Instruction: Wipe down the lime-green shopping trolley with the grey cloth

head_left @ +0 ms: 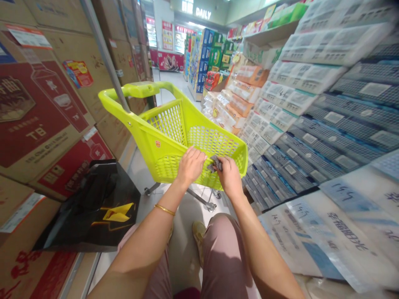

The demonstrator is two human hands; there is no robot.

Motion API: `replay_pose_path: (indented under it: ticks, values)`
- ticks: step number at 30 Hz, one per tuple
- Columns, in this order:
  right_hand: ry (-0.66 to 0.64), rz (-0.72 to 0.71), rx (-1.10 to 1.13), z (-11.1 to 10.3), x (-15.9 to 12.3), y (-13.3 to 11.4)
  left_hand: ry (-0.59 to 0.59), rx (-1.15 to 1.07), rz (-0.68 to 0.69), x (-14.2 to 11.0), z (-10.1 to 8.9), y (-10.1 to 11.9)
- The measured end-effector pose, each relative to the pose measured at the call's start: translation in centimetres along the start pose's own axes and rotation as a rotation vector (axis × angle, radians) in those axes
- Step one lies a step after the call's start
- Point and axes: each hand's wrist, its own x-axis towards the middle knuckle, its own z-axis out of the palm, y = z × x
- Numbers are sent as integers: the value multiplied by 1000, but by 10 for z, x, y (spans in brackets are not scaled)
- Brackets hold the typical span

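A lime-green plastic shopping cart (141, 132) with perforated walls stands in front of my knees, its handle toward the upper left. My left hand (190, 167), below a gold bangle (164, 209), has its fingers curled over the rim of the cart's near side. Just right of it, my right hand (230, 176) pinches a crumpled dark grey cloth (215, 163) against the same rim. The cloth is bunched up, and part of it is hidden by the fingers. The basket's floor is largely out of sight behind the near wall.
Stacked cartons (46, 104) line the left, with a black bag (93, 203) against them. Tissue packs (293, 145) are piled along the right. A metal pole (106, 52) crosses the cart's handle. Cart wheels (210, 206) sit near my shoes (198, 236). The aisle (177, 85) runs ahead.
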Motion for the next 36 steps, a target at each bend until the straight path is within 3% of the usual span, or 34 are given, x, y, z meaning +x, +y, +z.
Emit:
replay_pose_path:
  ticks: [5,8,17,20,27,36]
  values:
    - [46,31,5,-19,-20,22,28,-4,-3,-2,-1,-1]
    - [35,45,19,-24,-20,20,35,-4,-26,-2,-1,0]
    - [-90,-50,23,0,26,-41,25,-31,-50,-7,-4,5]
    - [-81,-56,13,7,33,-49,27,-27,-59,-7,-3,5]
    - [-71,-78,-59,11,23,-31,-7,13,-10,-6,-7,-2]
    - [-41,-14,-38,-15,1,1,7,14,-34,-2,-4,5]
